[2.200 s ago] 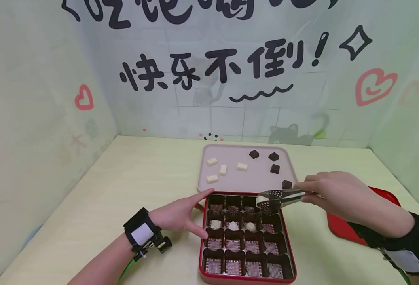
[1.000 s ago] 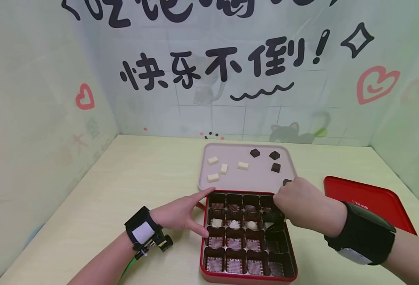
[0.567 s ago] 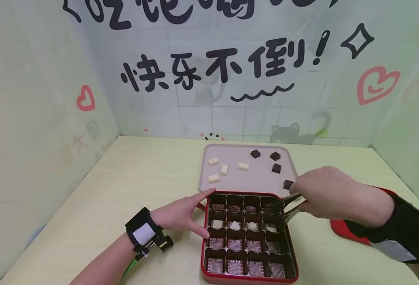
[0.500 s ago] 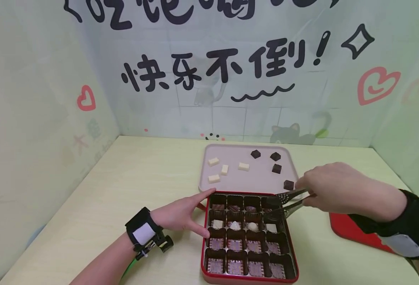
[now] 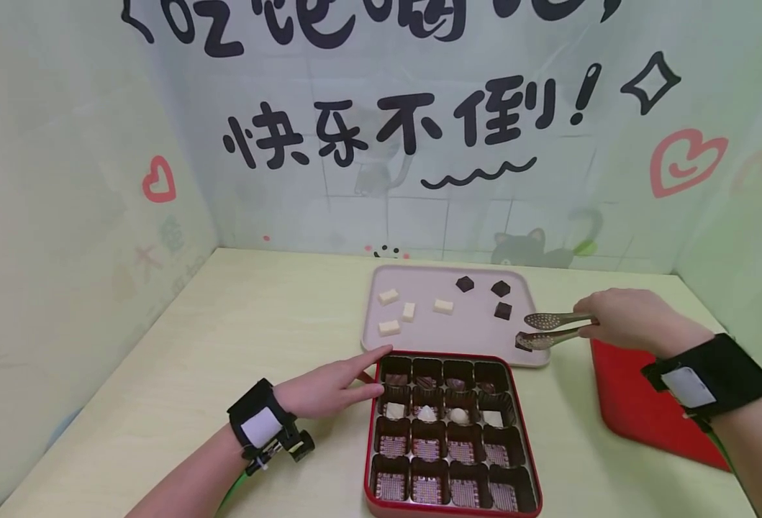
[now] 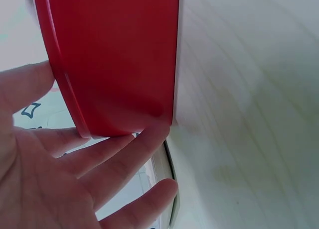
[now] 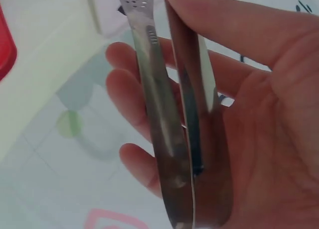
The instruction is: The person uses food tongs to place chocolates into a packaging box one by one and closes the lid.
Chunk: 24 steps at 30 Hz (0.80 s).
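My left hand [image 5: 325,387] rests with extended fingers against the left side of a red tin [image 5: 368,460] with a dark compartment insert. In the left wrist view, fingertips [image 6: 157,132] touch the tin's corner. My right hand [image 5: 636,320] holds perforated metal tongs [image 5: 557,339] over the right end of a pale tray [image 5: 452,341]. The tongs' tips stand apart, the lower one overlapping a dark chocolate [image 5: 521,343]; contact is unclear. Brown chocolates [image 5: 396,378] lie in the tin's far row. White pieces, including a square chocolate [image 5: 493,418] at the right end, fill the second row.
More dark chocolates [image 5: 503,311] and several white blocks [image 5: 443,306] lie spread on the tray. A red lid [image 5: 640,403] lies right of the tin, partly under my right forearm. A printed curtain [image 5: 290,223] borders the table's back and sides.
The tongs carried a white chocolate to the second row's right compartment and let it go there. My right hand then moved back and right to the tray. The left hand barely shifted.
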{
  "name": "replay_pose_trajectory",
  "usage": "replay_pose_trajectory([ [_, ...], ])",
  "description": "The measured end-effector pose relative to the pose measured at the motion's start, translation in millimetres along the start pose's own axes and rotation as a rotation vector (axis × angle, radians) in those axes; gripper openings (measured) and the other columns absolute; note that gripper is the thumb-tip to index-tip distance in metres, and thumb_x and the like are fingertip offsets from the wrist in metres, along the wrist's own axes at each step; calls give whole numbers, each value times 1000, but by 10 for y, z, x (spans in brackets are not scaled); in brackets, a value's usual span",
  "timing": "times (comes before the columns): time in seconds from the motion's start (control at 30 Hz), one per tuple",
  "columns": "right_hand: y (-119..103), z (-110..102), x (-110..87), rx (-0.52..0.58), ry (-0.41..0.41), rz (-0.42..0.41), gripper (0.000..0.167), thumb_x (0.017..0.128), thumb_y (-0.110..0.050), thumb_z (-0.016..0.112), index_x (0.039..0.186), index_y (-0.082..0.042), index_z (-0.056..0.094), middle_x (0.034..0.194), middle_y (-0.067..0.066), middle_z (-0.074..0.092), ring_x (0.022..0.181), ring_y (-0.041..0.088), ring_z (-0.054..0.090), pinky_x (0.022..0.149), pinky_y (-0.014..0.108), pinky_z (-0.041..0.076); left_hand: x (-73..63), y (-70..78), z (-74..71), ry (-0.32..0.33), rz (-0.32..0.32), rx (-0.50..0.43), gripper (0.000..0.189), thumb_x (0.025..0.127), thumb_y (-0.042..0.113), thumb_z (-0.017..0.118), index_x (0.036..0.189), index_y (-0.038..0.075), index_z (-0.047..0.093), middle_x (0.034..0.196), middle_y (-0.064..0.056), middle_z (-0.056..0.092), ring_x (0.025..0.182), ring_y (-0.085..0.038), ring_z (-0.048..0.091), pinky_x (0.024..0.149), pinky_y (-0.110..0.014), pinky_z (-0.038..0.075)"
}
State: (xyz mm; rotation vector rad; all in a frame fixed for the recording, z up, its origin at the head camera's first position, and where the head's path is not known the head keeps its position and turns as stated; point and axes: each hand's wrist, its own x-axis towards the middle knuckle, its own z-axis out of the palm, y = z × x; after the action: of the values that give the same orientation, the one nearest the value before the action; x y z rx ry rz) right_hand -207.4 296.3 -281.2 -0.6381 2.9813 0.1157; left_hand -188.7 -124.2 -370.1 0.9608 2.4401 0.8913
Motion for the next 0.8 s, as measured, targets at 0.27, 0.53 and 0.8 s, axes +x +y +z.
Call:
replay_pose_trajectory([
  [0.27, 57, 145, 71, 3, -13, -13, 15, 81, -16, 78, 92, -9, 71, 77, -2, 62, 65, 15, 52, 56, 35, 48, 13, -13, 13, 8, 12, 19, 68, 103, 40, 46, 156, 9, 18, 141, -16, 50, 117, -24, 58, 100, -42, 43],
  [0.53, 66, 184, 78, -4, -25, -3, 14, 81, -12, 77, 94, -7, 73, 81, 2, 66, 68, 17, 56, 59, 37, 51, 22, -3, 23, 14, 11, 27, 67, 103, 39, 47, 156, 9, 19, 144, -15, 47, 117, -24, 58, 100, -42, 42],
  [0.8, 63, 234, 64, -24, 21, -31, 7, 82, -9, 76, 86, -11, 72, 73, -2, 63, 62, 14, 51, 54, 33, 47, 22, -15, 29, 22, -10, 30, 67, 102, 41, 48, 156, 12, 20, 142, -15, 49, 116, -24, 58, 99, -42, 43],
])
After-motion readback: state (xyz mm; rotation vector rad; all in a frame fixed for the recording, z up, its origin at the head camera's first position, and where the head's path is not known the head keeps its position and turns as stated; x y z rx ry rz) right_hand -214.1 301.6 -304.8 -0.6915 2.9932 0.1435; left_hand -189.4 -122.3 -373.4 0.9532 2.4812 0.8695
